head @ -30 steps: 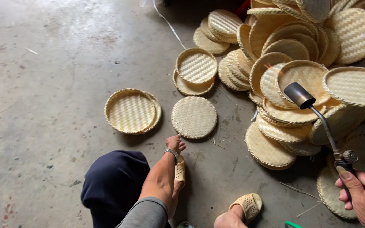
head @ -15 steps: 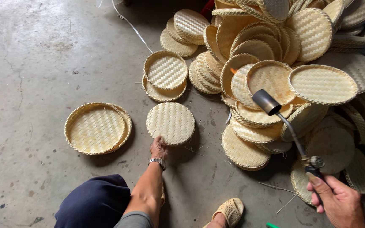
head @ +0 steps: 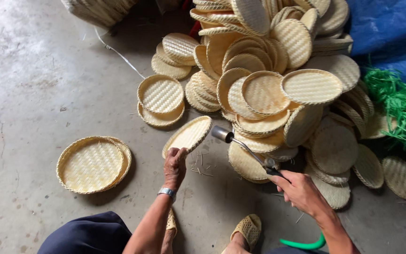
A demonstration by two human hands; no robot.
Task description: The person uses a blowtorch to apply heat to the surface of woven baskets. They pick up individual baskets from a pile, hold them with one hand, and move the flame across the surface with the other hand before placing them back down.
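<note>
My left hand (head: 175, 165) grips the near rim of a round woven bamboo tray (head: 189, 135) and holds it tilted up off the concrete floor. My right hand (head: 299, 189) holds a metal torch wand (head: 245, 148) by its handle. The wand's round nozzle points at the raised tray's edge, a short gap away. A green hose (head: 304, 244) curves under my right wrist. A watch sits on my left wrist.
A big heap of woven round trays (head: 278, 89) fills the upper right. A small stack of trays (head: 160, 99) lies beyond the raised tray, another stack (head: 92, 163) at the left. Blue tarp (head: 391, 33) and green strands (head: 400, 106) sit at the right. My sandalled feet are at the bottom.
My left hand reached the flat tray on the floor and has lifted it on edge. The torch nozzle has swung left toward the tray.
</note>
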